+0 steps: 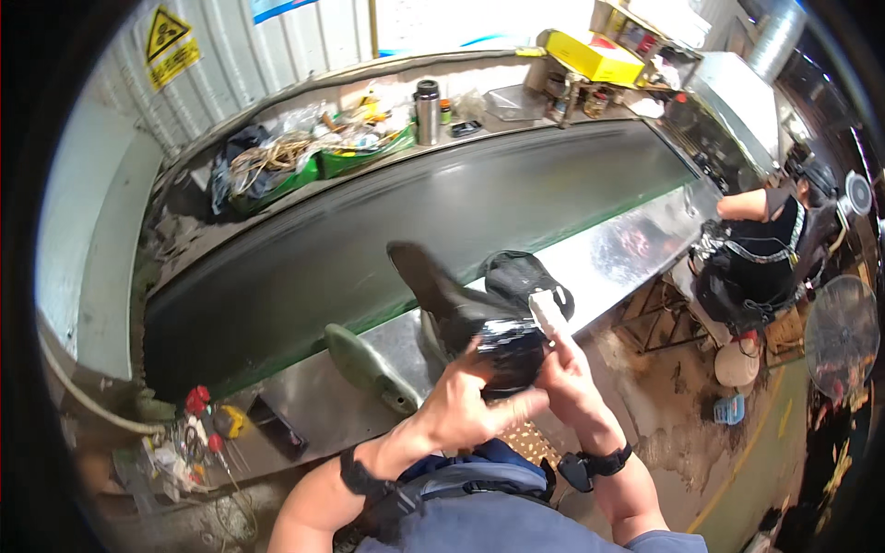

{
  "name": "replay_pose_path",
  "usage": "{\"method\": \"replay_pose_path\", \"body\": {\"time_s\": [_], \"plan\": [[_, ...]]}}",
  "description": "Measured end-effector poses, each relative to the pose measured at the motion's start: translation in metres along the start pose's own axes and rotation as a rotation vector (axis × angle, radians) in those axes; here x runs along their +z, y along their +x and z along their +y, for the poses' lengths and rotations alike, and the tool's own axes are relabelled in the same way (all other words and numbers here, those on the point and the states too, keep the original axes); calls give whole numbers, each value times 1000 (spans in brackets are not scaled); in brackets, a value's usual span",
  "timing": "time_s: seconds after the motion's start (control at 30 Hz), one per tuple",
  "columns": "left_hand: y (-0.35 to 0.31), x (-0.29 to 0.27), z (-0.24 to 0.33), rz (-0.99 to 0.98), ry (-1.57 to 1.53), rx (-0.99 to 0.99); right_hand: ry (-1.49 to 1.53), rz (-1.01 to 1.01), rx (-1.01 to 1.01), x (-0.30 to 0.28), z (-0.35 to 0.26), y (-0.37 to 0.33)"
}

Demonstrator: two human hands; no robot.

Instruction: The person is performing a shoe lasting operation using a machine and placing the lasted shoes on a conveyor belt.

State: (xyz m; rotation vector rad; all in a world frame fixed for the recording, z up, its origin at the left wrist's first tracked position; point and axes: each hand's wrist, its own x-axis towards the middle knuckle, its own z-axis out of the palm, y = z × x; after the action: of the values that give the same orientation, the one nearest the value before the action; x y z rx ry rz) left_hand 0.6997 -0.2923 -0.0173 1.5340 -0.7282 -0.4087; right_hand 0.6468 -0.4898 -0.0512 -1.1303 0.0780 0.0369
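Observation:
In front of my body I hold a black boot [513, 355], its glossy part toward me and a long dark section slanting up and left. My left hand [466, 398] grips its near left side, thumb stretched across below it. My right hand [573, 376] closes on its right side, with a small white piece [548, 311], perhaps cloth or a finger cover, at the fingers. Just beyond lies another black rounded item [525, 275], partly hidden. A green shoe last [367, 367] rests on the metal ledge, left of my left hand.
A dark conveyor belt [387, 217] runs beyond the metal ledge [608, 253]. Behind it stand a steel thermos [428, 112], green-lined bundles of cords and a yellow box [595, 57]. Tools and a phone [278, 427] lie at left. A co-worker [770, 244] sits at right near a fan.

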Motion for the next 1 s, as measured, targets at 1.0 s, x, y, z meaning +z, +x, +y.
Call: {"method": "replay_pose_path", "body": {"time_s": [1.0], "plan": [[-66,-47,38,723,-1179,-394,-802,-540,41,96,-27,-11]]}}
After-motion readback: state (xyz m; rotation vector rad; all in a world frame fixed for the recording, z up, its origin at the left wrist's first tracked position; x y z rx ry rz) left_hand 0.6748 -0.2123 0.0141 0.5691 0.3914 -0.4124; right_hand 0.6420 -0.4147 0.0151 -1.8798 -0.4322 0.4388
